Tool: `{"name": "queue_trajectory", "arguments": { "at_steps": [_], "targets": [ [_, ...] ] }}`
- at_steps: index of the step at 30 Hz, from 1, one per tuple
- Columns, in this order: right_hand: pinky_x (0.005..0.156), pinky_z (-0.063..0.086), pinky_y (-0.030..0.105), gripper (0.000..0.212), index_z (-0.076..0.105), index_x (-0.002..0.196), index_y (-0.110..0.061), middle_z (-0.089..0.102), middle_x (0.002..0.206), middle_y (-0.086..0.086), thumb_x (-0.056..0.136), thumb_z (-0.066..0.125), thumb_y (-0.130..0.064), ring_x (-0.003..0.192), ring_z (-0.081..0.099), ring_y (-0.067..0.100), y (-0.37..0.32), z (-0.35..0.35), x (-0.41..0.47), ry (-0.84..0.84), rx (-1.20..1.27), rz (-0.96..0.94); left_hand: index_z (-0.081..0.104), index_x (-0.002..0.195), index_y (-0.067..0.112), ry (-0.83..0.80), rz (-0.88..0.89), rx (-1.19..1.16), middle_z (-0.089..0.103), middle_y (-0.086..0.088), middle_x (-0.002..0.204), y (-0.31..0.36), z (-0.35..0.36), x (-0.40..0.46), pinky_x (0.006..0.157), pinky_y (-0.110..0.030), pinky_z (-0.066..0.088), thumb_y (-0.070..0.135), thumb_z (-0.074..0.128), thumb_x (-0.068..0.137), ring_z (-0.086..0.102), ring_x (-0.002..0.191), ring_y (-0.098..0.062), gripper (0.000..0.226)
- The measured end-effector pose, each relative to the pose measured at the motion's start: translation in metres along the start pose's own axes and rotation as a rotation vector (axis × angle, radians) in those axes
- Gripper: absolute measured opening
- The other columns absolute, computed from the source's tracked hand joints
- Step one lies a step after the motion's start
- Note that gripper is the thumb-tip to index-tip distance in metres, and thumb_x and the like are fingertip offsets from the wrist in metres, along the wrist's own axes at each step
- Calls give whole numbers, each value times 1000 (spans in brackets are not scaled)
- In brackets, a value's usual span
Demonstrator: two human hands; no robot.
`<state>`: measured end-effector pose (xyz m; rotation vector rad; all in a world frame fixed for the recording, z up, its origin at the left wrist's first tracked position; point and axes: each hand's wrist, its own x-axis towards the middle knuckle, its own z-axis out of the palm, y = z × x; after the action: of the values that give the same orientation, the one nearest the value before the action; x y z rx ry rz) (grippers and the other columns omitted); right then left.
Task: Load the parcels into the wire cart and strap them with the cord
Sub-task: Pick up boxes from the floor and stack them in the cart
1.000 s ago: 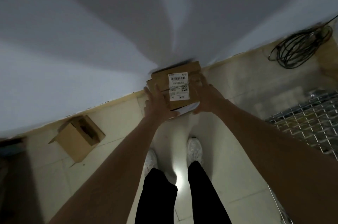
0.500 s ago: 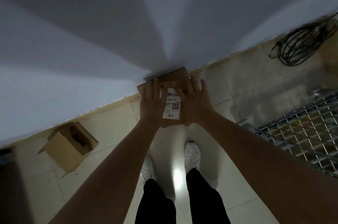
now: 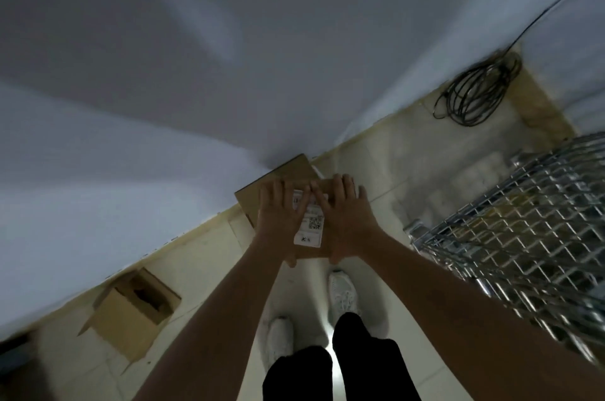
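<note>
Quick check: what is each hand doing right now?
Left hand: open, fingers spread flat on the labelled cardboard parcel.
Right hand: open, flat on the same parcel.

Tiled floor [image 3: 409,151] (boxes [image 3: 131,318], coiled cable [image 3: 474,96])

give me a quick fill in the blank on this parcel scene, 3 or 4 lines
1. Both hands, the left hand and the right hand, lie on a parcel bearing a white ____.
2. The wire cart stands on the person's ____ side.
3. The coiled black cord lies on the ____.
4. The open box lies on the person's ____ side.

Missing words: label; right; floor; left
</note>
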<state>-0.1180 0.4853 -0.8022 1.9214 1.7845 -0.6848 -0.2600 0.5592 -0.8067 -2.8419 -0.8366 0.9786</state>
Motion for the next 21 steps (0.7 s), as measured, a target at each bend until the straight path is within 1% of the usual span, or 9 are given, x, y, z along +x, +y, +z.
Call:
{"name": "queue_trajectory", "arguments": {
  "at_steps": [2,5,6,9,10,11,13,17,21],
  "targets": [
    [114,13,60,149,-21,151,-21,-7,154,30,52,79,-70,144,-3,47,11,-23,-38,-11,26,65,-18,149,13,2,87,-2,1,-26,150,4,-38,-12,113,-58,12,73,76,49,12,138,-44,150],
    [115,11,60,134,-18,152,-23,-10,156,30,64,73,-67,145,-5,46,31,-62,-98,-14,67,195,-12,151,19,121,192,-14,8,-25,152,10,-102,-34,112,-57,13,73,74,54,12,138,-43,140],
    [115,11,59,133,-16,152,-25,-11,156,29,64,74,-66,145,-6,45,38,-76,-120,-10,82,234,-11,151,20,147,228,-18,8,-25,153,13,-125,-43,112,-57,15,71,74,55,12,139,-43,138],
    [113,18,57,144,-17,151,-27,-6,155,27,51,77,-68,144,0,44,54,-118,-193,63,62,340,-6,151,23,211,319,11,8,-23,152,25,-198,-77,110,-56,20,65,79,50,13,139,-41,138],
    [112,20,56,142,-16,152,-27,-3,155,27,52,76,-68,144,3,43,58,-131,-218,101,54,368,-4,152,23,243,333,19,10,-22,152,29,-223,-91,110,-55,20,64,78,53,14,139,-40,134],
    [112,22,56,135,-15,152,-27,-1,156,26,58,74,-67,144,5,42,61,-145,-244,140,60,400,-2,152,23,273,351,25,11,-22,152,33,-248,-105,110,-54,20,63,78,56,14,139,-39,131],
    [112,24,55,120,-13,153,-28,0,157,26,72,69,-63,146,5,41,67,-172,-292,218,76,465,-3,153,22,325,396,76,11,-22,151,40,-298,-131,110,-54,20,66,78,55,15,138,-39,134],
    [113,22,58,127,-13,153,-27,-2,157,25,66,70,-69,146,3,42,79,-214,-390,276,89,584,-6,152,22,387,491,213,11,-22,150,66,-394,-185,112,-54,19,67,80,45,16,137,-39,145],
    [112,26,58,136,-9,153,-26,3,156,22,57,78,-66,145,5,40,93,-218,-500,258,199,738,-11,152,21,362,617,284,7,-22,152,142,-459,-236,114,-53,15,63,84,42,12,139,-40,151]
  ]
}}
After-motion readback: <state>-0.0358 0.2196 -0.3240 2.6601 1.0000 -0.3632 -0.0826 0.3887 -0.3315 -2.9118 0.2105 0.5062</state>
